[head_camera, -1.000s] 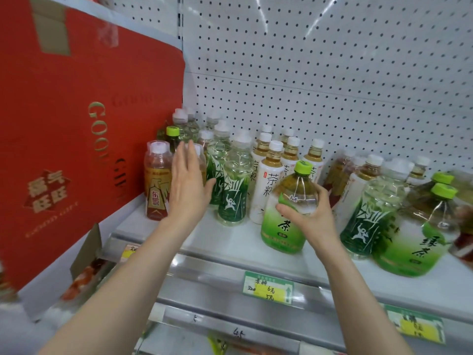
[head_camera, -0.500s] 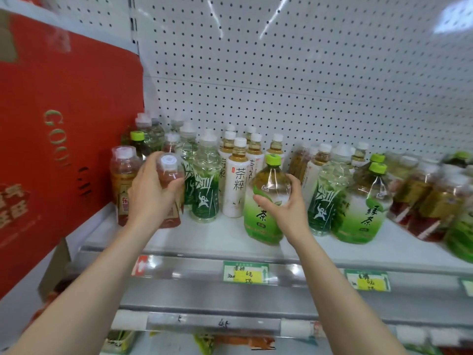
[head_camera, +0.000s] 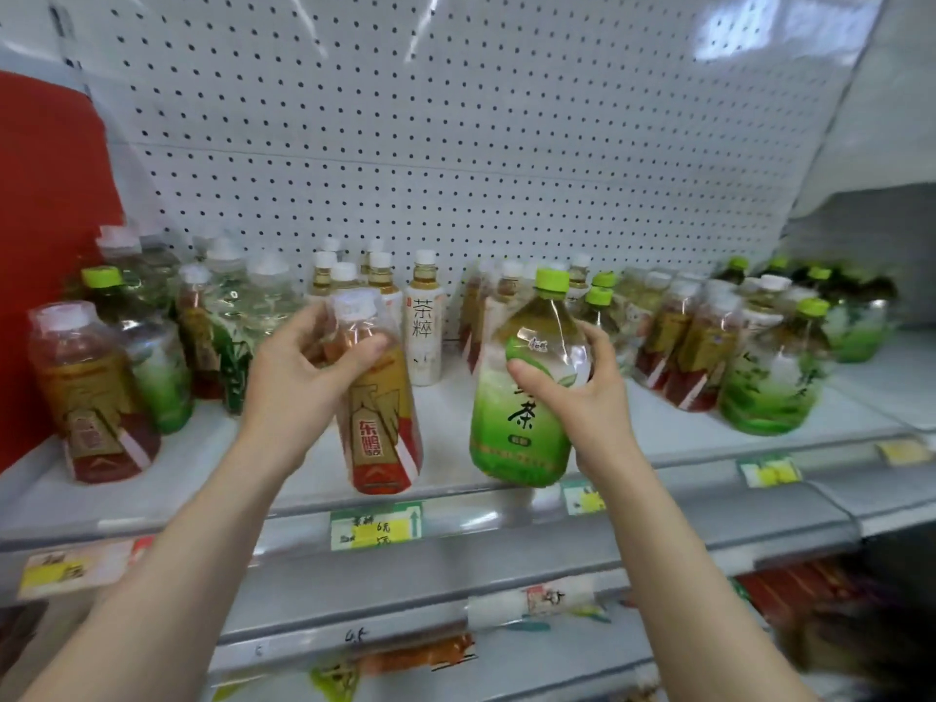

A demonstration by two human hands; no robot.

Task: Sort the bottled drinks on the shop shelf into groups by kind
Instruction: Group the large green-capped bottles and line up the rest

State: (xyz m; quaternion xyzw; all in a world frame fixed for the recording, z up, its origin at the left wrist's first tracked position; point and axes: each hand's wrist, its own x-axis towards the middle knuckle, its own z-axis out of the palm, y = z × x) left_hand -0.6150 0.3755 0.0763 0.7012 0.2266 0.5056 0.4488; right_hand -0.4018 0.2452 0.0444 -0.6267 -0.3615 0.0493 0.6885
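Left hand: the left hand (head_camera: 296,382), centre-left of the frame, has its fingers and thumb curled round the upper part of a red-and-gold bottle (head_camera: 382,433)
Red-and-gold bottle: white cap, amber drink, tilted, its base at the front edge of the shelf (head_camera: 451,423); whether it rests there cannot be told
Right hand: the right hand (head_camera: 587,397), just right of centre, grips the shoulder of a green tea bottle (head_camera: 516,433), thumb across the front
Green tea bottle: lime-green cap, green label, leaning slightly left, near the red-and-gold bottle but apart from it
Middle of shelf: a white-labelled bottle (head_camera: 424,336) stands upright behind the gap between the two held bottles
Left of frame: a second red-and-gold bottle (head_camera: 96,397) beside clear and green-capped bottles, blurred
Right of frame: mixed amber and green bottles (head_camera: 770,382), blurred
Behind: white pegboard (head_camera: 456,119)
Shelf lip: a green and yellow price tag (head_camera: 375,524) below the left hand
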